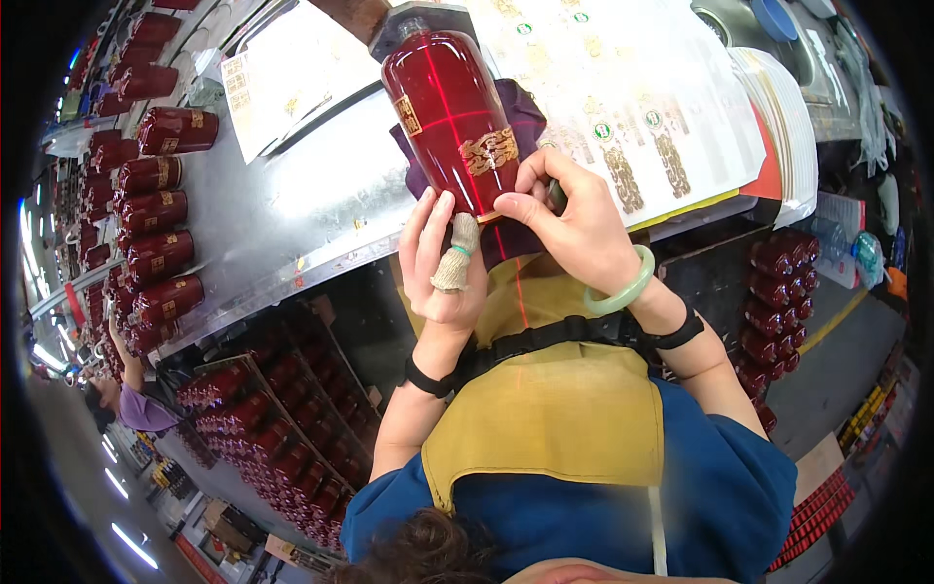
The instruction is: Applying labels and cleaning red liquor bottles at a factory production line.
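Observation:
A glossy red bottle [449, 117] with gold ornament labels lies on a dark purple cloth [520, 122] on the steel bench, base toward me. Thin red laser lines cross its side. My left hand [440, 261], thumb wrapped in a cloth finger cot, steadies the bottle's base from the left. My right hand [572, 222], with a pale green bangle at the wrist, presses fingertips on the gold label near the base and pinches a small green object.
Sheets of gold labels [623, 97] cover the bench to the right. Rows of red bottles [156, 195] lie along the steel bench [282, 214] at the left, and more fill crates [282, 438] below and a rack [783, 292] at right. Another person [131, 394] works at lower left.

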A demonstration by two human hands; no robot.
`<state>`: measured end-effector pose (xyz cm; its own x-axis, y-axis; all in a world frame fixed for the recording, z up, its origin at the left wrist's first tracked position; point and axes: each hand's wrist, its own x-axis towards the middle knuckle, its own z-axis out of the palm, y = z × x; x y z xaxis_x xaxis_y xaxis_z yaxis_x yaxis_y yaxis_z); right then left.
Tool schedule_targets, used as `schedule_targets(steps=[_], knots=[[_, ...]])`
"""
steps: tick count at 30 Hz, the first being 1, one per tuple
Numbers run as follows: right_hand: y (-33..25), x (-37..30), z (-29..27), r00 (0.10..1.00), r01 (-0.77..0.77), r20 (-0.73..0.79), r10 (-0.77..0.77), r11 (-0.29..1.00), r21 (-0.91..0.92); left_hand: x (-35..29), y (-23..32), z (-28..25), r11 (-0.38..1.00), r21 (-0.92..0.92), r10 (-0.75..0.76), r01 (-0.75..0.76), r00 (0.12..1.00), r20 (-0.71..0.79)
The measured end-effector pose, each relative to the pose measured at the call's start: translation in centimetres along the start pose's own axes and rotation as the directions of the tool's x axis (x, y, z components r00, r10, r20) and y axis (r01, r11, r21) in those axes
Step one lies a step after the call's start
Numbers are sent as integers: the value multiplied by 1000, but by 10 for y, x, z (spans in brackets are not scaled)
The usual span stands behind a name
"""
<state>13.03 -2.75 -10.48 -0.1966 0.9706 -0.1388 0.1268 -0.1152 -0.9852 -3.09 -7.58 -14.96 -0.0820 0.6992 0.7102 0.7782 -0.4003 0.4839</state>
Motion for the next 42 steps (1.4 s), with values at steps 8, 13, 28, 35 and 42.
schedule_targets(steps=[8,13,28,35,42], knots=[[3,2,-5,999,7,31,-7,1000,1,-1,0,-1,1000,-6,-11,11,1000,11],[-1,2,-7,999,25,42,-23,999,-43,0,-1,-1,1000,2,2,-2,1000,13],[5,7,-13,995,-45,89,40,997,59,-3,-2,-1,1000,28,9,-10,999,37],[2,-3,-32,994,-17,110,-9,973,229,-8,5,3,998,56,-34,30,997,74],[6,-6,-36,993,115,-42,-109,972,204,5,27,11,872,425,175,-244,965,194]])
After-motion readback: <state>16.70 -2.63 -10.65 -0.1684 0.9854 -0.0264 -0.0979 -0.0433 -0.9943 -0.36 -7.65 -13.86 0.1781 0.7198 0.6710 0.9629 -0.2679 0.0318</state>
